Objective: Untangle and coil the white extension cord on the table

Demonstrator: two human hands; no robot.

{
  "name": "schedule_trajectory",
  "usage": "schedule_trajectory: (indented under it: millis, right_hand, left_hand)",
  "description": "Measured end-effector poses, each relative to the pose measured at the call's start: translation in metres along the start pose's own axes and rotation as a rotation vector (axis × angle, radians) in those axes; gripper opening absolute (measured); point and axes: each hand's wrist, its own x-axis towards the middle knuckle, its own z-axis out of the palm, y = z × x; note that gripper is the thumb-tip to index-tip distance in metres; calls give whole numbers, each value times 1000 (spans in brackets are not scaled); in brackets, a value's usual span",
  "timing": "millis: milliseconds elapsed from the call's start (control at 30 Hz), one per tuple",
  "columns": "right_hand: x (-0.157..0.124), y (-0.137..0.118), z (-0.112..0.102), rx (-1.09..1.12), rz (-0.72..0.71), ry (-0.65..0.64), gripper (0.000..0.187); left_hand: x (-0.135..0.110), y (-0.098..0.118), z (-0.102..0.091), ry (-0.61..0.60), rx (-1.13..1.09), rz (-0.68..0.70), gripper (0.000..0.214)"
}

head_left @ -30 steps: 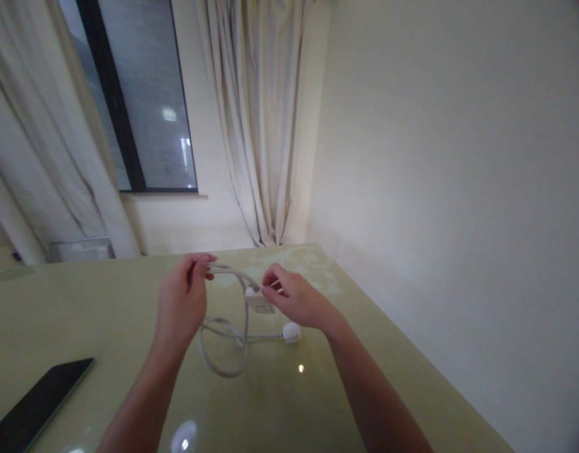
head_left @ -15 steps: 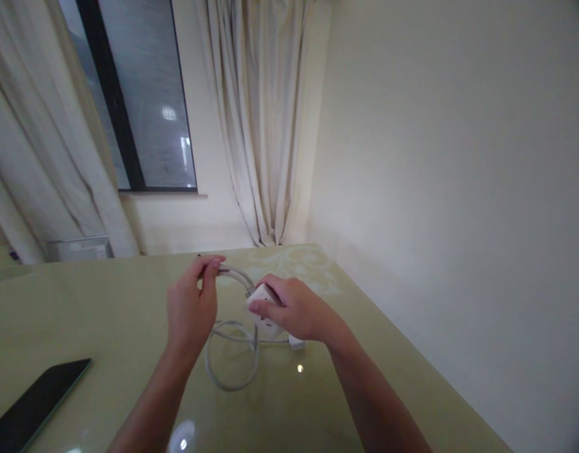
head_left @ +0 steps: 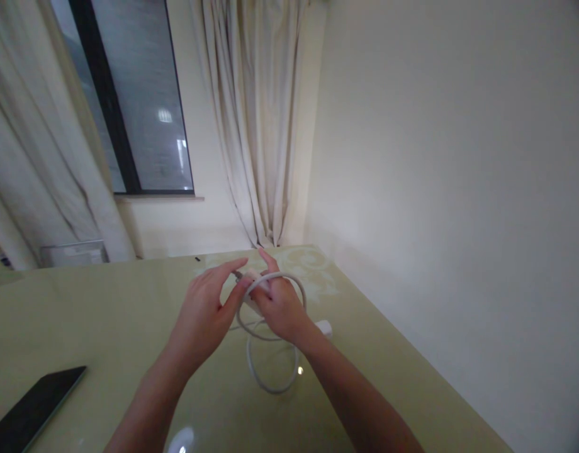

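A white power strip is gripped in my right hand, partly hidden by its fingers, with the index finger stretched out past it. A loop of its pale grey cable runs around the strip and over my right hand. Close on the left side is my left hand, thumb and index finger apart. The left thumb tip is against the strip and cable loop. Below, more cable curves down in a second loop over the table. The white plug shows just beyond my right wrist.
The glossy pale green table meets the wall on the right. A flat dark device lies at the left front. A tiny black object is near the far edge. Curtains and a window are behind.
The cable that my left hand pinched out to the left now loops over my right hand. My left hand has moved right and its fingers have spread. The plug has shifted right.
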Motion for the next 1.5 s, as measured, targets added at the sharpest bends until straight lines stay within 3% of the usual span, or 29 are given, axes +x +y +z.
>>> schedule_trajectory:
  millis: [100,233,367,467,567,733,967,1067,1167,1267,1333,1433,1500]
  right_hand:
    - [0,4,0,101,48,-33,68]
    - [4,11,-3,326,132,-104,73]
    - [10,8,-15,576,216,14,63]
    - [13,0,-32,810,294,37,54]
    - [12,-8,-52,969,320,28,45]
    - [10,-8,-68,959,283,63,29]
    - [14,-2,-56,1033,263,189,22]
    - [15,-3,-54,1050,252,182,23]
    - [14,-3,-55,1022,218,179,25]
    - [13,-3,-56,941,196,213,27]
    - [14,-3,-57,913,191,241,26]
    - [15,-1,-61,963,162,283,24]
    - [17,2,-65,1007,153,340,23]
  left_hand:
    - [1,-15,1,-86,108,20,39]
    - [1,-24,2,-218,135,-108,46]
    - [1,-41,-1,-143,230,-263,52]
    - [-1,-69,-5,-78,361,-317,58]
    - [-7,-101,-4,-118,439,-372,57]
    - [-20,-142,13,-199,499,-455,54]
    - [-45,-174,40,-400,599,-491,60]
    - [-45,-163,45,-402,716,-473,54]
    - [-39,-127,61,-390,666,-354,45]
    - [-43,-82,93,-633,320,-328,38]
    - [-53,-60,115,-800,253,-286,30]
    - [-65,-49,133,-807,256,-265,15]
    - [-65,-53,130,-801,238,-268,14]
